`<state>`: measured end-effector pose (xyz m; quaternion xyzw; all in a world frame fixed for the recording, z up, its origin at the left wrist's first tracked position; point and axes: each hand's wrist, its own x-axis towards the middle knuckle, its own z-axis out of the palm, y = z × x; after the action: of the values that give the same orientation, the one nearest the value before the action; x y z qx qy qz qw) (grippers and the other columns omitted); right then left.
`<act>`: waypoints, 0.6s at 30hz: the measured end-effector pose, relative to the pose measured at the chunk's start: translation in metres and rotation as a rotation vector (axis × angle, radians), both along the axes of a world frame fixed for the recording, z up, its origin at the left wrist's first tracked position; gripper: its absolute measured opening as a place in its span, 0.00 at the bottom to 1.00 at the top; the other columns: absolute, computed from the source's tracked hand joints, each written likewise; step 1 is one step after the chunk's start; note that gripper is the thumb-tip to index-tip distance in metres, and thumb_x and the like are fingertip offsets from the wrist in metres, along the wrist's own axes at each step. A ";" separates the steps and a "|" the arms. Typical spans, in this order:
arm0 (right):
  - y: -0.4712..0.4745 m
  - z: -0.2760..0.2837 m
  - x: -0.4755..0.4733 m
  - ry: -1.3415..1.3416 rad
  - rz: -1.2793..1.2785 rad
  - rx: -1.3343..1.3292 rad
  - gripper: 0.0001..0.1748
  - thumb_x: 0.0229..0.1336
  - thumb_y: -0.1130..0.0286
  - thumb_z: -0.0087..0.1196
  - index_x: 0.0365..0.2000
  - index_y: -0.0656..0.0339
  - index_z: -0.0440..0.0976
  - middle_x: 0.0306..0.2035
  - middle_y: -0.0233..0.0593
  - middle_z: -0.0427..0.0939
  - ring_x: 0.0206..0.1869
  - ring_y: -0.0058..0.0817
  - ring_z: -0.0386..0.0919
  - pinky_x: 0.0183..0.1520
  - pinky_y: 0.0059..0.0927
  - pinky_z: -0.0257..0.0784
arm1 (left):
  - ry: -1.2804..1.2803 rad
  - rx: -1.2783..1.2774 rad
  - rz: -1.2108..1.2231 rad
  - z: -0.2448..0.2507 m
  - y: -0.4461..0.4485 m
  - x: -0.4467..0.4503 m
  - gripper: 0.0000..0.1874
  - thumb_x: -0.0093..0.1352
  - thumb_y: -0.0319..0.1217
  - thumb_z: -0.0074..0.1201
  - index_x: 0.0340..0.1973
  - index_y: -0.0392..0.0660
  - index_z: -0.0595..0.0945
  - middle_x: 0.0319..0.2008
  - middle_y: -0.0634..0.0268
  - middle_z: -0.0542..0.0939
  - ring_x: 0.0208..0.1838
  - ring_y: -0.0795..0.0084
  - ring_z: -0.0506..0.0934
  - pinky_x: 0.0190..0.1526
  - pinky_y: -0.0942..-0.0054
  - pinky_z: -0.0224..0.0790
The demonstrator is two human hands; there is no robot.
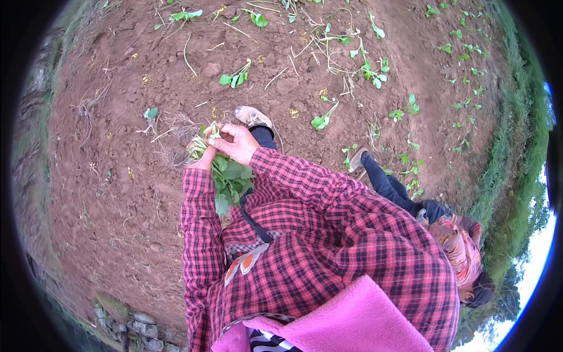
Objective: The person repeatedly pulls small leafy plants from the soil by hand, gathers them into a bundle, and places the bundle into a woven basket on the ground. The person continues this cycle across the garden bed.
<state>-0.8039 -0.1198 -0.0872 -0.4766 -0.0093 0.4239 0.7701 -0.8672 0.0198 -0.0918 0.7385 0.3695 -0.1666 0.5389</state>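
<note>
My left hand (202,163) is closed around a bunch of leafy green seedlings (229,178). Their broad leaves hang towards my body, and their thin bare roots (172,154) stick out on the far left side. With thumb and fingers my right hand (239,143) pinches pale stems at the top of the bunch. Fingers and leaves partly hide where the stems meet my palm. Just beyond my hands, my muddy shoe (253,116) stands on the brown soil (211,94). A small seedling (151,115) is on the ground left of the roots.
Loose seedlings (237,75) lie scattered over the soil, among dry stalks and yellow granules (294,113). Rows of small plants (466,81) are at the right. Another person (396,189) stands close on my right. Stones (143,328) are at lower left, and a grassy bank (506,145) borders the field.
</note>
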 end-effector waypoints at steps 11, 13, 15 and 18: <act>-0.050 -0.035 0.025 0.134 -0.345 -0.288 0.07 0.54 0.72 0.52 0.34 0.62 0.73 0.28 0.32 0.77 0.24 0.16 0.73 0.24 0.15 0.67 | -0.370 -0.615 0.784 0.044 -0.004 -0.026 0.10 0.62 0.29 0.54 0.35 0.47 0.69 0.28 0.61 0.76 0.38 0.63 0.77 0.41 0.63 0.71; -0.084 -0.062 0.030 0.039 -0.390 -0.377 0.06 0.54 0.72 0.52 0.33 0.62 0.73 0.27 0.31 0.76 0.23 0.16 0.72 0.23 0.15 0.67 | -0.329 -0.566 0.919 0.047 0.007 -0.034 0.10 0.61 0.29 0.55 0.34 0.49 0.69 0.25 0.63 0.75 0.35 0.63 0.77 0.37 0.62 0.74; -0.126 -0.091 0.033 -0.059 -0.381 -0.524 0.05 0.55 0.72 0.51 0.33 0.62 0.73 0.25 0.30 0.75 0.23 0.15 0.71 0.24 0.15 0.67 | -0.318 -0.503 0.903 0.054 0.024 -0.049 0.11 0.60 0.29 0.57 0.32 0.51 0.69 0.24 0.64 0.74 0.33 0.64 0.77 0.35 0.62 0.74; -0.203 -0.128 0.019 -0.115 -0.238 -0.835 0.06 0.55 0.72 0.51 0.32 0.64 0.72 0.24 0.30 0.75 0.23 0.15 0.71 0.24 0.17 0.67 | -0.289 -0.546 0.955 0.054 0.034 -0.070 0.13 0.59 0.32 0.58 0.35 0.55 0.70 0.25 0.70 0.72 0.35 0.63 0.76 0.38 0.58 0.73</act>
<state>-0.7847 -0.3230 -0.2149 -0.7677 0.1750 0.2721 0.5531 -0.9369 0.0535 -0.0374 0.3387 0.5283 0.1088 0.7710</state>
